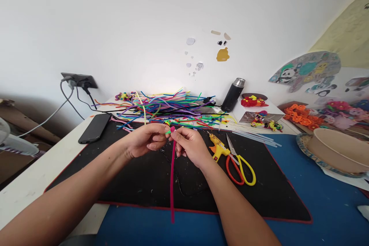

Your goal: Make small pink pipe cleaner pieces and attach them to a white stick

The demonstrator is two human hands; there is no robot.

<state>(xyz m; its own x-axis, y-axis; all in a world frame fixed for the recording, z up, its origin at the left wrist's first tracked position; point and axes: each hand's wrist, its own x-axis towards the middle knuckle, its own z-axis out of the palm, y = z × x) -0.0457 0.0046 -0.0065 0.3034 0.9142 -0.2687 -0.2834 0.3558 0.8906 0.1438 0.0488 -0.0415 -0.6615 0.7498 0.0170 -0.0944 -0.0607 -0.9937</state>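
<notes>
My left hand [148, 138] and my right hand [188, 142] meet above the black mat [129, 184]. Between their fingertips is a small coiled piece in pink, green and yellow. From it a magenta pipe cleaner [172, 184] hangs straight down past the mat's front edge. My right thumb and fingers pinch the pink coil at the top of this pipe cleaner. The left thumb and forefinger close on the green and yellow part. Just right of my right hand lie a yellow glue gun [218, 147] and scissors [240, 165] with red and yellow handles.
Many coloured pipe cleaners [167, 105] are heaped along the wall. A phone [94, 128] lies at the left, below a socket with cables. A black flask [233, 95] leans at the back. Glue sticks [256, 137], a white box [261, 111] and a round bowl [340, 152] are on the right.
</notes>
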